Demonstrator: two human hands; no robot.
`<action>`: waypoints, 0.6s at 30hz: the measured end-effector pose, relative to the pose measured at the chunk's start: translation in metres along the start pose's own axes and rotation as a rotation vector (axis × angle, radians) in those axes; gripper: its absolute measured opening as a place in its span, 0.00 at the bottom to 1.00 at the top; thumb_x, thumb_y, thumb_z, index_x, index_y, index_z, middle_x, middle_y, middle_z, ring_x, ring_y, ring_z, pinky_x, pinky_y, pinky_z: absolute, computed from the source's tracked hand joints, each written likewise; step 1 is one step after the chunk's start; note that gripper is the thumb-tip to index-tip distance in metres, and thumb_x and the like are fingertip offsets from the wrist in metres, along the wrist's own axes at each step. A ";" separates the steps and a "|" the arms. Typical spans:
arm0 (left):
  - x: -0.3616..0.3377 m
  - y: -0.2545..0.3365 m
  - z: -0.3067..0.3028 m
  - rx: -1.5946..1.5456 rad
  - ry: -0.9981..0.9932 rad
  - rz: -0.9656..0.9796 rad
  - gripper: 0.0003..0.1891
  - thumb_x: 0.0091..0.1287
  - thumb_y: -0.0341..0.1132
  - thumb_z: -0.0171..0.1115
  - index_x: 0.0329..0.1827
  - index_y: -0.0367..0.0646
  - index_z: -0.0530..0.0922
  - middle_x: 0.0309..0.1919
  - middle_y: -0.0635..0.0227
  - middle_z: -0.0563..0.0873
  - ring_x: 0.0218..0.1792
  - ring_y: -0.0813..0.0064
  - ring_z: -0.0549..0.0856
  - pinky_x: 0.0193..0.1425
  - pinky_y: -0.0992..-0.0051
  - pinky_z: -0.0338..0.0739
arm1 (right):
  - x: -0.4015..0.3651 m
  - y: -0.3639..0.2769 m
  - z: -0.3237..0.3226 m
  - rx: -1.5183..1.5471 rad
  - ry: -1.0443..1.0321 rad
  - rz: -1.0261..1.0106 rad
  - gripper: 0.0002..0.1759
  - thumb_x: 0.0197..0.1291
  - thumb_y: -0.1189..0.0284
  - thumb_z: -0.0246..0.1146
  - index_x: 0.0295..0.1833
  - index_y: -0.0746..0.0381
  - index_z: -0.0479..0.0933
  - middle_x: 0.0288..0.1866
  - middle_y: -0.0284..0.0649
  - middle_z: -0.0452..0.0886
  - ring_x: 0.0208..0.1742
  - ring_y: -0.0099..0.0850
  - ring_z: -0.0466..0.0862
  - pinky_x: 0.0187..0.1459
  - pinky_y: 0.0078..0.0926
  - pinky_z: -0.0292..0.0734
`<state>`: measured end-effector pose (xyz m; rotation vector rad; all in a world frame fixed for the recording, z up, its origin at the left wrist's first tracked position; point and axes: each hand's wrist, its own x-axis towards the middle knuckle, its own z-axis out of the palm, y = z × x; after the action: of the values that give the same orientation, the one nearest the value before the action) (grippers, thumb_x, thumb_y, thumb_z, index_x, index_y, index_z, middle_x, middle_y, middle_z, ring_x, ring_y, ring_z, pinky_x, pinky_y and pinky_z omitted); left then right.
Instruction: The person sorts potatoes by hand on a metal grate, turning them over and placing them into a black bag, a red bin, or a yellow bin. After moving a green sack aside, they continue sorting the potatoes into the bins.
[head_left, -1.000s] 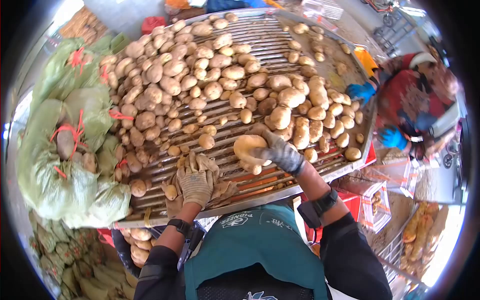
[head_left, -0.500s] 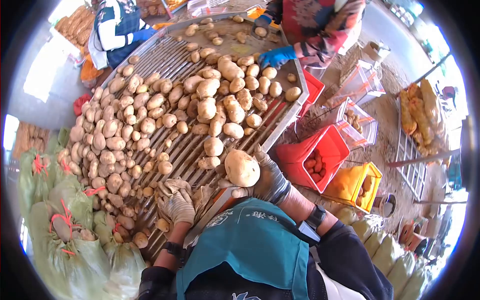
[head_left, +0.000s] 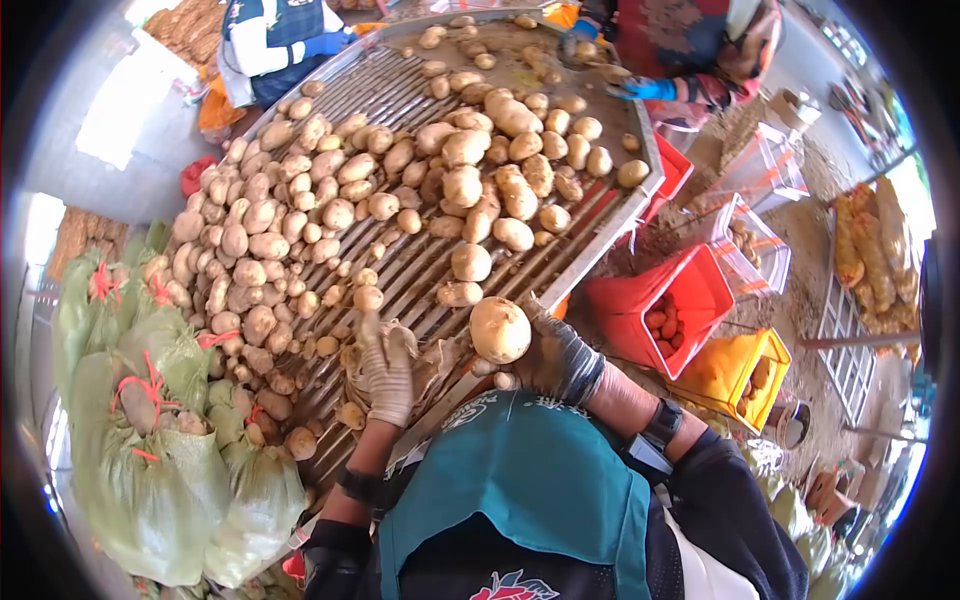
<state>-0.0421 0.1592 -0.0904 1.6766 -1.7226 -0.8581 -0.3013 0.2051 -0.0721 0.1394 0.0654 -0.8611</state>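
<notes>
A large round potato (head_left: 500, 331) rests in my gloved right hand (head_left: 556, 352), at the near edge of the slatted metal sorting table (head_left: 410, 262). The thumb stands up at its right side and fingertips show below it. My left hand (head_left: 386, 372), in a pale dirty glove, reaches forward over the slats with fingers stretched out and slightly blurred. Its fingertips are right at a small potato (head_left: 368, 298). A crumpled beige cloth (head_left: 428, 365) lies beside that hand. Many potatoes (head_left: 268, 246) cover the left and middle of the table.
Tied green sacks (head_left: 150, 490) of potatoes stand at the left. To the right are a red bin (head_left: 640, 300), a yellow bin (head_left: 715, 365) and clear-sided bins (head_left: 745, 240). Two co-workers are across the table, one with a blue-gloved hand (head_left: 645, 89) near its far right side.
The view has shifted, moving the scene rightward. My left hand has moved forward from the cloth to the small potato. My right hand keeps the large potato. The far-right co-worker's hand has drawn back from the potatoes.
</notes>
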 end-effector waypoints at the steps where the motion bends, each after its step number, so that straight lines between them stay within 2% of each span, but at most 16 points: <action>1: 0.002 0.029 -0.001 -0.107 -0.089 0.008 0.39 0.74 0.51 0.56 0.78 0.34 0.55 0.77 0.48 0.58 0.78 0.56 0.58 0.80 0.61 0.52 | 0.006 -0.003 0.002 -0.006 0.008 0.040 0.44 0.66 0.36 0.51 0.74 0.58 0.62 0.63 0.54 0.77 0.57 0.58 0.82 0.43 0.47 0.88; 2: 0.004 0.057 -0.002 -0.212 -0.178 0.007 0.40 0.74 0.50 0.58 0.79 0.35 0.53 0.78 0.49 0.56 0.78 0.58 0.57 0.81 0.63 0.52 | 0.013 -0.006 0.002 -0.132 0.076 0.057 0.45 0.65 0.33 0.49 0.74 0.57 0.63 0.62 0.50 0.78 0.55 0.51 0.84 0.39 0.43 0.88; 3: 0.002 0.094 0.003 -0.517 -0.225 -0.013 0.43 0.69 0.45 0.66 0.79 0.34 0.51 0.78 0.48 0.56 0.79 0.58 0.54 0.81 0.63 0.49 | 0.020 -0.010 0.007 -0.131 0.072 0.086 0.45 0.65 0.33 0.49 0.74 0.57 0.63 0.62 0.50 0.78 0.55 0.51 0.84 0.39 0.43 0.88; 4: 0.005 0.125 0.005 -0.517 -0.249 -0.002 0.46 0.65 0.41 0.70 0.79 0.34 0.51 0.78 0.46 0.55 0.80 0.58 0.52 0.82 0.65 0.49 | 0.027 -0.014 0.017 -0.326 0.177 0.081 0.45 0.64 0.32 0.48 0.74 0.55 0.63 0.62 0.46 0.78 0.53 0.46 0.84 0.38 0.41 0.88; 5: 0.014 0.122 0.017 -0.477 -0.261 0.132 0.47 0.65 0.46 0.70 0.79 0.36 0.53 0.78 0.51 0.56 0.78 0.61 0.56 0.80 0.65 0.53 | 0.035 -0.019 0.023 -0.525 0.273 0.070 0.46 0.64 0.31 0.47 0.74 0.54 0.63 0.62 0.43 0.79 0.52 0.42 0.85 0.37 0.40 0.88; 6: 0.024 0.126 0.022 -0.324 -0.253 0.152 0.48 0.64 0.43 0.72 0.79 0.34 0.52 0.76 0.49 0.59 0.76 0.60 0.60 0.78 0.66 0.57 | 0.042 -0.022 0.021 -0.566 0.317 0.081 0.45 0.63 0.30 0.45 0.74 0.50 0.63 0.61 0.37 0.80 0.48 0.34 0.85 0.36 0.36 0.87; 7: 0.031 0.129 0.028 -0.171 -0.246 0.169 0.49 0.62 0.40 0.74 0.79 0.33 0.51 0.75 0.47 0.61 0.74 0.59 0.63 0.76 0.67 0.60 | 0.045 -0.024 0.022 -0.612 0.301 0.039 0.44 0.64 0.31 0.45 0.74 0.50 0.63 0.59 0.36 0.81 0.46 0.31 0.85 0.30 0.30 0.83; 8: 0.035 0.125 0.039 -0.146 -0.137 0.195 0.42 0.66 0.38 0.70 0.77 0.33 0.56 0.70 0.52 0.68 0.69 0.64 0.70 0.73 0.70 0.65 | 0.047 -0.026 0.023 -0.658 0.287 -0.004 0.42 0.66 0.32 0.46 0.74 0.50 0.63 0.57 0.35 0.82 0.43 0.29 0.85 0.25 0.24 0.78; 9: 0.040 0.131 0.042 -0.140 -0.121 0.185 0.42 0.66 0.38 0.70 0.77 0.33 0.56 0.70 0.52 0.68 0.69 0.64 0.70 0.73 0.70 0.65 | 0.048 -0.031 0.028 -0.679 0.261 -0.038 0.41 0.67 0.33 0.46 0.73 0.50 0.64 0.55 0.35 0.82 0.40 0.27 0.85 0.21 0.21 0.74; 11: 0.053 0.143 0.045 -0.909 -0.216 -0.372 0.32 0.71 0.35 0.64 0.74 0.33 0.63 0.67 0.57 0.73 0.65 0.70 0.73 0.71 0.72 0.67 | 0.048 -0.047 0.025 -0.825 0.336 0.043 0.37 0.70 0.37 0.47 0.72 0.52 0.65 0.51 0.34 0.82 0.35 0.23 0.84 0.17 0.18 0.67; 12: 0.054 0.145 0.045 -0.840 -0.126 -0.367 0.24 0.74 0.34 0.59 0.71 0.35 0.69 0.62 0.64 0.78 0.62 0.74 0.76 0.68 0.74 0.71 | 0.046 -0.051 0.049 -0.892 0.223 0.001 0.34 0.72 0.41 0.48 0.72 0.52 0.65 0.48 0.33 0.82 0.31 0.21 0.82 0.17 0.16 0.67; 13: 0.056 0.144 0.046 -0.845 -0.105 -0.379 0.24 0.74 0.34 0.59 0.71 0.35 0.69 0.62 0.64 0.78 0.62 0.74 0.76 0.68 0.74 0.71 | 0.046 -0.057 0.047 -0.893 0.218 0.025 0.34 0.72 0.41 0.48 0.72 0.52 0.65 0.48 0.33 0.82 0.31 0.21 0.82 0.17 0.16 0.67; 15: 0.064 0.137 0.049 -0.739 -0.134 -0.280 0.22 0.73 0.34 0.59 0.69 0.38 0.72 0.62 0.65 0.79 0.60 0.74 0.78 0.66 0.74 0.72 | 0.048 -0.068 0.038 -0.765 0.181 0.111 0.33 0.74 0.46 0.49 0.74 0.54 0.61 0.50 0.35 0.82 0.32 0.22 0.83 0.19 0.16 0.72; 16: 0.071 0.144 0.046 -0.966 -0.120 -0.584 0.19 0.73 0.34 0.60 0.65 0.42 0.76 0.60 0.65 0.79 0.57 0.74 0.79 0.64 0.73 0.74 | 0.049 -0.070 0.036 -0.932 0.178 0.070 0.32 0.74 0.52 0.51 0.77 0.57 0.58 0.53 0.40 0.80 0.40 0.26 0.85 0.29 0.18 0.82; 17: 0.075 0.124 0.053 -1.100 -0.024 -0.616 0.20 0.72 0.34 0.60 0.66 0.47 0.74 0.57 0.65 0.80 0.55 0.72 0.80 0.62 0.69 0.77 | 0.046 -0.085 0.041 -0.717 0.047 0.265 0.34 0.73 0.56 0.54 0.78 0.60 0.57 0.59 0.44 0.78 0.52 0.31 0.84 0.42 0.24 0.86; 18: 0.072 0.085 0.060 -1.308 -0.061 -0.699 0.22 0.72 0.33 0.60 0.68 0.49 0.72 0.55 0.66 0.80 0.54 0.71 0.80 0.60 0.68 0.78 | 0.051 -0.086 0.038 -0.755 0.017 0.286 0.34 0.73 0.55 0.55 0.77 0.60 0.58 0.59 0.45 0.78 0.54 0.34 0.84 0.46 0.28 0.86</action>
<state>-0.1452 0.0901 -0.0634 1.1947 -0.2263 -1.7945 -0.3331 0.1057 -0.0486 -0.5414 0.3712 -0.5044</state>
